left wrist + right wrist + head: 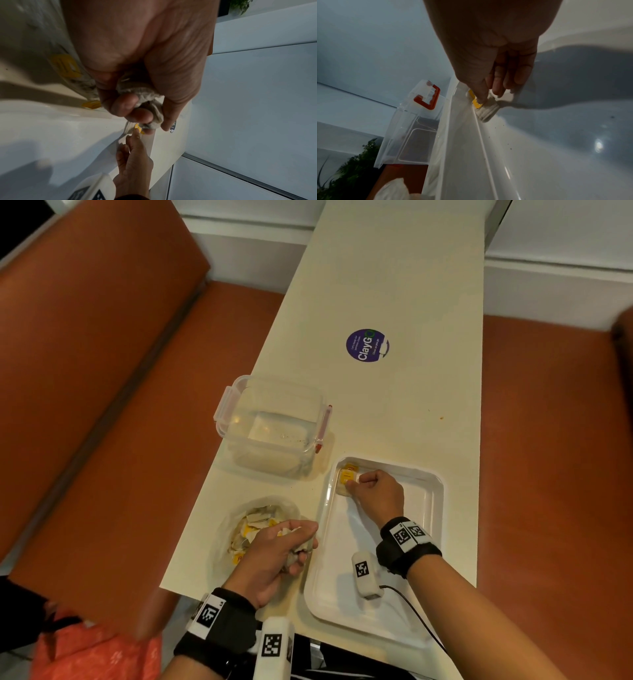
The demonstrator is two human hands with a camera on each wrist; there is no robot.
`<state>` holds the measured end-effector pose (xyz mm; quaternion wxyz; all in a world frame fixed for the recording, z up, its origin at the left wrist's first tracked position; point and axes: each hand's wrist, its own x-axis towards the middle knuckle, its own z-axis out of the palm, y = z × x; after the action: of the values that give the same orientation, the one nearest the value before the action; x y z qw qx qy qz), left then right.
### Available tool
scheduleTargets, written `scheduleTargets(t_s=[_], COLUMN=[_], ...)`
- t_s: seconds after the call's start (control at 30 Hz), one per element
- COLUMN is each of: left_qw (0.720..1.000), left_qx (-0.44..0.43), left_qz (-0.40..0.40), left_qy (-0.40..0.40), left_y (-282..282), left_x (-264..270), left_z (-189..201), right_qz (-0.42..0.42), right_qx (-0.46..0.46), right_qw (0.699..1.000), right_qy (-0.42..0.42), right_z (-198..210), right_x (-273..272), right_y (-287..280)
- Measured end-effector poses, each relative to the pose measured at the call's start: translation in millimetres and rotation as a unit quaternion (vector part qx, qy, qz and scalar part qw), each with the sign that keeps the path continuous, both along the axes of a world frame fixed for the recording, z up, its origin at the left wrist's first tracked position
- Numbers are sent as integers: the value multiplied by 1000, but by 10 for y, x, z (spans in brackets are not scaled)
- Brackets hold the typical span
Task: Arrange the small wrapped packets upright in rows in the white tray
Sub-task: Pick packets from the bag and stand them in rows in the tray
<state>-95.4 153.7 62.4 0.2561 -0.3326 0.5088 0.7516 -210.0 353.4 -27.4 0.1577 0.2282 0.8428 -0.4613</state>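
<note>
Packets (346, 476): two stand in the white tray's (434, 501) far-left corner, the right hand (378, 495) pinching one; the left hand (279, 553) clutches several from the bag (226, 529).

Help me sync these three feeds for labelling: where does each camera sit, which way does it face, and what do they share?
Head: worn on the head, looking down at the table, white tray, both hands and forearms.
Left wrist: looks along the left hand gripping packets; right hand beyond.
Right wrist: looks along the right hand's fingers at a packet by the tray wall, clear container behind.
Shared: all show the right hand at the tray's packets.
</note>
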Motion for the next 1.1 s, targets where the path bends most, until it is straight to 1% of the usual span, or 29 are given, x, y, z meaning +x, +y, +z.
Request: scheduleTargets(t_s=[0.1,0.13,0.17,0.2,0.27,0.3,0.37,0.4,0.43,0.5,0.53,0.6,0.63,0.67,0.73,0.8,0.83,0.9,1.0,1.03,1.1], left_qw=[1000,1000,1000,999,997,996,993,991,990,990,991,991,991,991,990,991,991,991,990,989,989], left_qx=[11,18,28,41,63,75,96,100,98,75,67,67,65,61,54,55,56,59,68,71,71], left_qz=[2,3,7,11,6,1,-12,-21,-29,-33,-30,-26,-28,-34,-53,-62,-60,-62,-66,-64,-60], left_qy=[3,5,7,12,31,44,71,86,99,113,115,111,110,111,115,110,103,100,108,109,115], left_y=[10,15,20,21,31,39,57,66,77,100,108,121,128,137,171,224,247,275,294,296,285], left_x=[1,-2,-8,-6,-24,-30,-43,-48,-52,-50,-48,-39,-36,-26,-6,18,26,39,61,71,89], left_z=[31,48,73,92,127,148,188,210,236,280,288,297,305,307,321,336,342,351,350,347,325], right_qz=[-9,5,40,96,218,260,289,285,276,251,246,259,270,283,329,373,380,366,319,287,196], right_qx=[-23,-44,-71,-108,-201,-244,-311,-335,-343,-319,-282,-159,-101,-57,12,73,94,107,76,48,-42], right_qw=[1000,999,996,989,955,934,905,897,897,914,927,949,950,944,916,889,882,883,902,917,953], right_qy=[17,23,24,17,-6,-18,-41,-44,-37,-6,18,83,123,163,228,254,262,275,281,274,227], right_z=[168,282,413,567,848,978,1200,1281,1335,1389,1397,1392,1397,1400,1404,1364,1334,1298,1273,1281,1334], right_x=[119,173,232,305,447,525,661,711,745,797,824,895,932,967,1009,1039,1051,1079,1101,1098,1081], right_y=[40,58,77,94,116,123,129,128,127,122,124,143,150,155,144,119,105,80,76,86,126])
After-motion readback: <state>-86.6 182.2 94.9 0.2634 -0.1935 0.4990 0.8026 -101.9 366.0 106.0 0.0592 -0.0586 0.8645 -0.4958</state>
